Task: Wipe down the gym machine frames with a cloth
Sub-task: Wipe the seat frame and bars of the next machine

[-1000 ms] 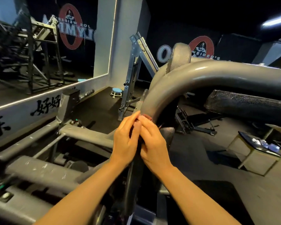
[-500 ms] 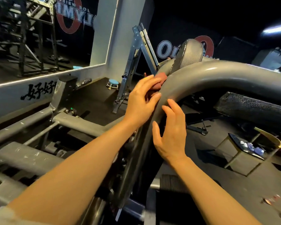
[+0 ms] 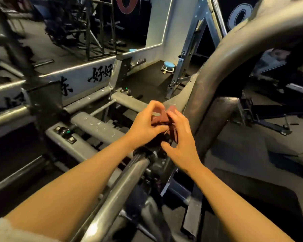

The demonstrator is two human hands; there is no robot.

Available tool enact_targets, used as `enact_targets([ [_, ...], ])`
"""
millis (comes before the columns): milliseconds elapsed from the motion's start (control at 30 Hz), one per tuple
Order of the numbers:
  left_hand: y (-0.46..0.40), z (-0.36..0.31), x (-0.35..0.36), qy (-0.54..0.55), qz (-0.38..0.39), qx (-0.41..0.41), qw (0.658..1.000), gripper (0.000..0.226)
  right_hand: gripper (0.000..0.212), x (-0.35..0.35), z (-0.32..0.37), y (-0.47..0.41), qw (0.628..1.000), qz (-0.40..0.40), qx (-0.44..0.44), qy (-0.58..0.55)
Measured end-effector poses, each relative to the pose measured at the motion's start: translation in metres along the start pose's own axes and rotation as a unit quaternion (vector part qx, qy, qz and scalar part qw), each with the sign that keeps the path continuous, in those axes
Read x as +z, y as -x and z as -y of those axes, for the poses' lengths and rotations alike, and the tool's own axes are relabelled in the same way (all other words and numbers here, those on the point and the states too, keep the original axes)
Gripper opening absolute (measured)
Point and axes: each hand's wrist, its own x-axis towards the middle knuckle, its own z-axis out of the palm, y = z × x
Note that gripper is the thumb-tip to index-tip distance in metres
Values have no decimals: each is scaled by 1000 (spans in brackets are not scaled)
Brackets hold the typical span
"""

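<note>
single head-worn wide-angle view, looks forward and down. close on both hands (image 3: 163,130) at centre frame. curved frame tube (image 3: 217,67) fills right near field; mirror wall (image 3: 94,23) far upper left. edges bend.

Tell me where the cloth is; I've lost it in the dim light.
The reddish cloth sits mid-frame, held between the left hand and right hand, just left of the big curved frame tube.

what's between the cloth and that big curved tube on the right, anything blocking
Nothing visible. The reddish cloth is bunched between the left hand and right hand, just left of the curved grey tube, with only open air between them.
</note>
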Motion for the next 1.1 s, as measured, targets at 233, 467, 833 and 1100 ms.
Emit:
enact_targets([
  [233,95,-47,-33,-91,16,-113,989,42,43,18,22,33,995,-17,-7,-95],
  [467,251,-100,-75,-292,-66,-311,902,24,38,52,54,88,995,91,30,-39],
  [833,300,-130,-90,-250,-7,-374,893,20,36,60,108,122,993,106,13,-41],
  [1100,299,-94,-126,-116,78,-294,946,14,33,86,150,143,995,77,28,50],
])
